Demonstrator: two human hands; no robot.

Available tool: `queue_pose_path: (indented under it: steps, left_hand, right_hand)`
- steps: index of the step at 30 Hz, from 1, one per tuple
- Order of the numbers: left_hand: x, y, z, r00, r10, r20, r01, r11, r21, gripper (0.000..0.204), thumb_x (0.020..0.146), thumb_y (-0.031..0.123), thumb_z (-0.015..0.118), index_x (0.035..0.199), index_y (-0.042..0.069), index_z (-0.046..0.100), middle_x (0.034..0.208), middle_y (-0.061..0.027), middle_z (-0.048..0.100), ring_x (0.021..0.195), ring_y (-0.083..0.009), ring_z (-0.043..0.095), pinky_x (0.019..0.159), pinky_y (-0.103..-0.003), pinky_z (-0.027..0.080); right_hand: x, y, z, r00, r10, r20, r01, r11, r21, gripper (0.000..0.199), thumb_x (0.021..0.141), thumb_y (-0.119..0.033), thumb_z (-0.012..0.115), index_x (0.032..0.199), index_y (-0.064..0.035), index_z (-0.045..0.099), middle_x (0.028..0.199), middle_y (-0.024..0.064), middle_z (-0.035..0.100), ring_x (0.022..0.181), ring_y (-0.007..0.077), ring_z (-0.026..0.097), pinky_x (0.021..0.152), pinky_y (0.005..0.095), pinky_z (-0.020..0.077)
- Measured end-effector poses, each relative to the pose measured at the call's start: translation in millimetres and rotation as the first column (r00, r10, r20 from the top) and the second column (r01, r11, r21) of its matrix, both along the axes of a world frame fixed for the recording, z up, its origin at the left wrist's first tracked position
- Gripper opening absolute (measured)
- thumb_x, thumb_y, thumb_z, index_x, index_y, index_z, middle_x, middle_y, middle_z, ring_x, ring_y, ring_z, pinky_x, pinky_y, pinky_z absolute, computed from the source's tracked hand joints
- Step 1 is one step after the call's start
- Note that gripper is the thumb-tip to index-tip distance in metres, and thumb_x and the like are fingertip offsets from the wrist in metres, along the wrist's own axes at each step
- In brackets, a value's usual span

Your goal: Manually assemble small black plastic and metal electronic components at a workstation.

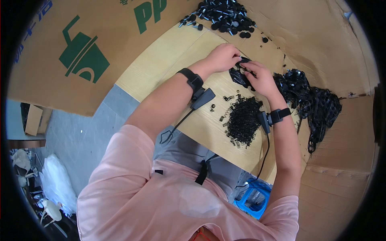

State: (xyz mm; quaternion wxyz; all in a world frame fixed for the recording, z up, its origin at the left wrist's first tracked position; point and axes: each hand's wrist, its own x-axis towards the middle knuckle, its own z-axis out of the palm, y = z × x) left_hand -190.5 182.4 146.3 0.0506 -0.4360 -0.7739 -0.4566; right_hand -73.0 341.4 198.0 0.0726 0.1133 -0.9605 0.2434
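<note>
tall cardboard [116,24] closes in my tabletop [161,64] on the far and right sides. at the right lies the biggest heap, a tangle of glossy black parts [321,106], next to my right wrist. far off sits a heap of black-headed bolts [227,17], a few strayed from its edge. nearer me is a dense mound of small dark springs [244,122]. all three heaps are ample, so i judge that most of the handling is left. i see no separate row or stack of finished pieces. between the bolts and the springs is the glossy black clump [240,78] i am working on, in hand and not yet set aside. my left fingers [234,51] pinch its far edge between thumb and index; my right fingers [252,66] curl over its right side, though from this height i can't tell if they close on it. smallest, a few loose springs [213,107] lie left of the mound.
</note>
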Motion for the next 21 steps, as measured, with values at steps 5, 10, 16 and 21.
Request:
queue_pose_path:
  steps: [5,10,16,21]
  left_hand:
    - [-2,5,-8,0.999,0.044,0.000,-0.044,0.998,0.044,0.018,0.080,0.017,0.063,0.084,0.001,0.069,0.080,-0.0186,0.064,0.075,-0.0339,0.062,0.071,-0.041,0.048]
    - [-3,4,-12,0.998,0.057,0.021,-0.058,0.998,0.021,0.018,0.081,0.018,0.062,0.084,0.001,0.069,0.082,-0.0173,0.064,0.082,-0.0333,0.061,0.074,-0.041,0.048]
    - [5,3,-9,0.997,0.044,-0.059,-0.045,0.999,-0.017,0.017,0.083,0.018,0.059,0.088,0.004,0.068,0.090,-0.0142,0.063,0.091,-0.0314,0.059,0.081,-0.041,0.048]
    - [9,0,-10,0.988,0.022,-0.155,-0.026,0.999,-0.028,0.017,0.085,0.017,0.057,0.088,0.004,0.067,0.091,-0.0135,0.062,0.093,-0.0312,0.059,0.083,-0.041,0.047]
  right_hand:
    - [0,-2,-2,1.000,-0.017,0.001,0.016,0.999,0.047,0.031,0.080,-0.003,0.060,0.111,-0.0034,0.063,0.108,0.0156,0.060,0.094,0.0311,0.059,0.081,0.0350,0.0487]
    - [1,-5,-2,0.999,-0.026,0.019,0.024,0.994,0.107,0.033,0.081,-0.003,0.059,0.114,-0.0059,0.063,0.114,0.0151,0.058,0.096,0.0312,0.058,0.082,0.0353,0.0487]
    - [5,-15,2,0.995,-0.067,0.075,0.056,0.988,0.142,0.034,0.081,-0.003,0.059,0.115,-0.0081,0.063,0.117,0.0128,0.057,0.100,0.0305,0.057,0.084,0.0350,0.0481]
    - [2,-18,3,0.997,-0.062,0.047,0.043,0.945,0.325,0.033,0.084,-0.007,0.055,0.115,-0.0132,0.063,0.117,0.0106,0.056,0.102,0.0309,0.056,0.087,0.0369,0.0470]
